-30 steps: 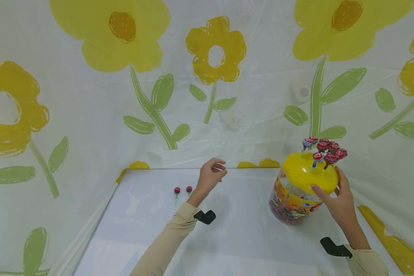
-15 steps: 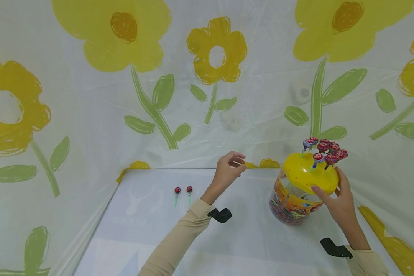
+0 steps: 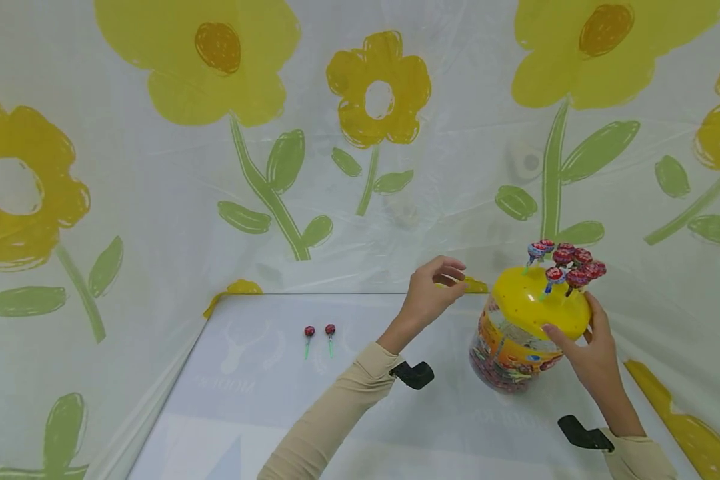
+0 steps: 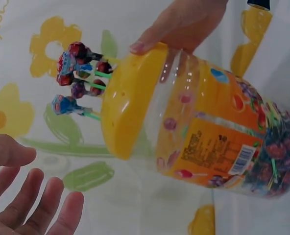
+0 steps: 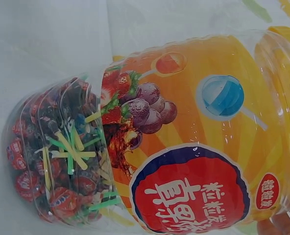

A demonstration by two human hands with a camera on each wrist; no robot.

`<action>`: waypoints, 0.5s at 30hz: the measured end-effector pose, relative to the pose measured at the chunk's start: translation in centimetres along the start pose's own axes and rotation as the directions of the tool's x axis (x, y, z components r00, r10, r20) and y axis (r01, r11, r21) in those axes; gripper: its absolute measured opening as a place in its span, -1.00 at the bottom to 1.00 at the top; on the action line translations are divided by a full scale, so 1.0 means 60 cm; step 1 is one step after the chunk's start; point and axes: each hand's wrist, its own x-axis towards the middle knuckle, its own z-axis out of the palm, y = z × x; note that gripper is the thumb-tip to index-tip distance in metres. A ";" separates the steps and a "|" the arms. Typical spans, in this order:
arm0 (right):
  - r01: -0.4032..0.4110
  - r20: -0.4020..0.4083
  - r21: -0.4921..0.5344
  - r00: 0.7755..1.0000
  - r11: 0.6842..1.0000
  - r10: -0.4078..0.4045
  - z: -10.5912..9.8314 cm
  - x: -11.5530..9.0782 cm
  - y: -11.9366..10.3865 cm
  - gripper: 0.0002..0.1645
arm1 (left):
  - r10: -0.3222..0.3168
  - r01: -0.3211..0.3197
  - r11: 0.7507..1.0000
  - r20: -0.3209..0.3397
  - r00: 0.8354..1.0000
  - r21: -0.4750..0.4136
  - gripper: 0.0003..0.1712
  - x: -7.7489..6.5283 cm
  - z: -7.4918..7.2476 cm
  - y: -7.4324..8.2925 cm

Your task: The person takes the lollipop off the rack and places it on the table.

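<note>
From the head view, the left hand (image 3: 433,288) is bare of anything, its fingers bent loosely, thumb apart from them. Just to the right of those fingers is the yellow lid (image 3: 507,292) of a candy jar (image 3: 493,363), with a cluster of lollipops (image 3: 578,277) upright in it. The right hand (image 3: 599,350) grips the lid's right rim between thumb and fingers, the jar's body below them on the bench (image 3: 216,427). Two loose lollipops (image 3: 309,331) lie side by side, well to the left of the left fingers.

In the left wrist view, the left fingertips are spread, near the sticks but touching none. I'd call this the reach for another lollipop; the next move seems to want a thumb-and-finger pinch on one stick and a straight pull while the right hand steadies the jar.

In the right wrist view, the label (image 5: 135,95) and heaped candies (image 5: 30,186) fill the jar's side; too little of the right fingers shows there to judge their hold.
</note>
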 end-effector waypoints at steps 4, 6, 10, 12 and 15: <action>-0.002 0.003 -0.002 1.000 1.000 0.002 -0.001 -0.001 -0.003 0.04 | 0.031 -0.032 0.999 0.020 0.999 0.005 -0.73 0.007 0.023 0.007; -0.005 0.003 -0.001 1.000 1.000 0.005 -0.001 -0.001 -0.004 0.05 | 0.046 -0.047 0.999 0.033 0.998 0.009 -0.74 0.010 0.035 0.010; -0.005 0.004 0.001 1.000 1.000 0.005 -0.002 -0.002 -0.006 0.04 | 0.063 -0.063 0.998 0.053 0.997 0.002 -0.73 0.015 0.061 0.009; 0.000 0.005 0.002 1.000 1.000 0.000 -0.001 -0.002 -0.005 0.04 | 0.065 -0.065 0.998 0.063 0.996 -0.008 -0.72 0.016 0.073 0.010; 0.006 0.008 0.000 1.000 1.000 -0.006 -0.001 -0.002 -0.003 0.03 | 0.075 -0.074 0.997 0.074 0.994 -0.012 -0.70 0.018 0.088 0.010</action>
